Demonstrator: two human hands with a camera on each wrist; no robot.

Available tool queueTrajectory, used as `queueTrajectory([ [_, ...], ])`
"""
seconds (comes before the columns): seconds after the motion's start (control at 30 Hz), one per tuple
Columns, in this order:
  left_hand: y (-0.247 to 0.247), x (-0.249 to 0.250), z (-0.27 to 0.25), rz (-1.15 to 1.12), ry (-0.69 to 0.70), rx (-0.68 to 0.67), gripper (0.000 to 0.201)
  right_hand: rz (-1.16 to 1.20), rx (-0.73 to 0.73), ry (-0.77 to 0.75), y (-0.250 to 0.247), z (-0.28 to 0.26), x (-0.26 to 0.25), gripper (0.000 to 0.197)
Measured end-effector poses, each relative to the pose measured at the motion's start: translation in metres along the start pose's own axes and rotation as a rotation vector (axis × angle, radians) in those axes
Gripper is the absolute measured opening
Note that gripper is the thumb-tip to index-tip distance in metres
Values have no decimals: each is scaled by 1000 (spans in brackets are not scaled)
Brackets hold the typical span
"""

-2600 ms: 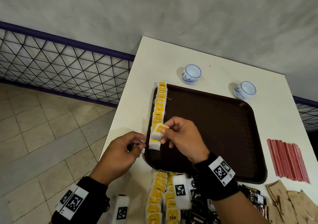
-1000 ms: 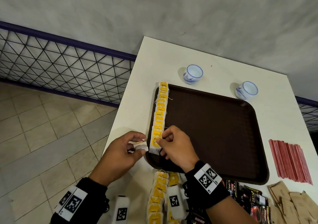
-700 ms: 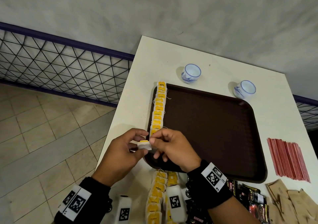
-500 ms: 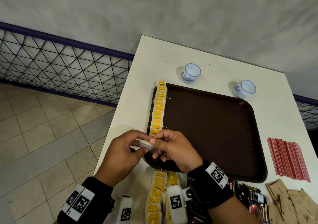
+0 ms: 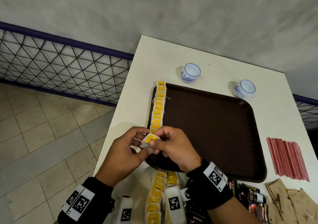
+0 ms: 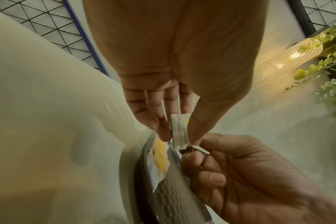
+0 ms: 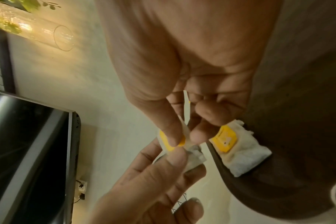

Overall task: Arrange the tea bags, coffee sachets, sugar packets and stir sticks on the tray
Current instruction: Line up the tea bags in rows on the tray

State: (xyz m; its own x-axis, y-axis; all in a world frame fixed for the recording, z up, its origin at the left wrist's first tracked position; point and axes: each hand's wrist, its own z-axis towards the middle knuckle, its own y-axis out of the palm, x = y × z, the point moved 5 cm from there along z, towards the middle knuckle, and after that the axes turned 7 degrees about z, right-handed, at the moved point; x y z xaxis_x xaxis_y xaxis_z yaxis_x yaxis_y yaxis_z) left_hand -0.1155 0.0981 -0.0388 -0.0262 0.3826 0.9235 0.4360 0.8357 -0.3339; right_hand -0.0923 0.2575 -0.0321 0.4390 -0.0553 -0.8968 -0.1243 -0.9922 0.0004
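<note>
With my left hand (image 5: 123,152) and right hand (image 5: 173,148) both pinching what looks like a small stack of tea bags (image 5: 149,142), I should peel one off and overlap it onto the row (image 5: 158,108) along the tray (image 5: 215,129)'s left edge.

I see a white tabletop (image 5: 137,79) carrying a brown tray (image 5: 215,129) just beyond my grip, two cups (image 5: 190,72) farther off, red stir sticks (image 5: 287,158) right, and sachets (image 5: 253,199) and tea bags (image 5: 154,198) nearer me.

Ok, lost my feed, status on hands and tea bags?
Left hand and right hand both pinch one tea bag above the tray near corner. Row of tea bags along left edge. Nothing blocking.
</note>
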Motion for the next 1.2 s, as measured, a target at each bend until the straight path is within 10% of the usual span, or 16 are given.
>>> queueTrajectory([
  [0.33,-4,-3,1,13,-1,10,32,-76,15,-134,-4,-6,-16,5],
  [1.2,0,-40,-59,219,-74,-74,27,-119,15,100,-9,7,38,11],
])
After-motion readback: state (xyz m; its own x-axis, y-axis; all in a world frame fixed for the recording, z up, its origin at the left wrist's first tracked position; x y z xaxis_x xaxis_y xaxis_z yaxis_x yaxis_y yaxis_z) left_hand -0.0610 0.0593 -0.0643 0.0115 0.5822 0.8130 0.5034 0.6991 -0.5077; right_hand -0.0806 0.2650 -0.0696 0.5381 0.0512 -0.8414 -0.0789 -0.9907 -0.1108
